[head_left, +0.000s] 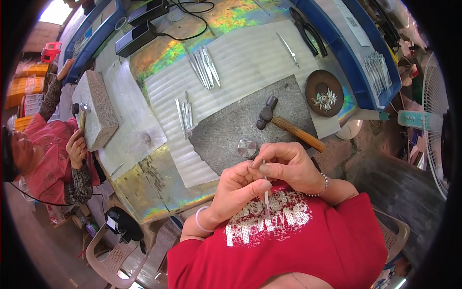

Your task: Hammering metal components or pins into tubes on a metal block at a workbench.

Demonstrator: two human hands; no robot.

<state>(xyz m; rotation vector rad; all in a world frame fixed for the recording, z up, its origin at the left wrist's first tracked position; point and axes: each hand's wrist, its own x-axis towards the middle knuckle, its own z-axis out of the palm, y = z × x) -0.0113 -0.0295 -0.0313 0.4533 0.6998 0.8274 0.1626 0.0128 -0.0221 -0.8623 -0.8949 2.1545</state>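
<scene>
My left hand and my right hand meet close to my chest, just off the near edge of a dark stone slab. Both pinch a slim silver metal strip held upright, thumbs and fingertips around its upper part; its lower end hangs free. What the fingertips cover at its top is hidden. A round shiny faceted disc lies on the slab beyond my left hand. Farther right on the slab rests a hammer, its wooden handle toward my right wrist.
A brown bowl of small slivers sits right of the slab. Bundles of metal strips lie on white foam. Beyond are cutting pliers and a blue tray. At left, a co-worker's hand holds a hammer by a stone block.
</scene>
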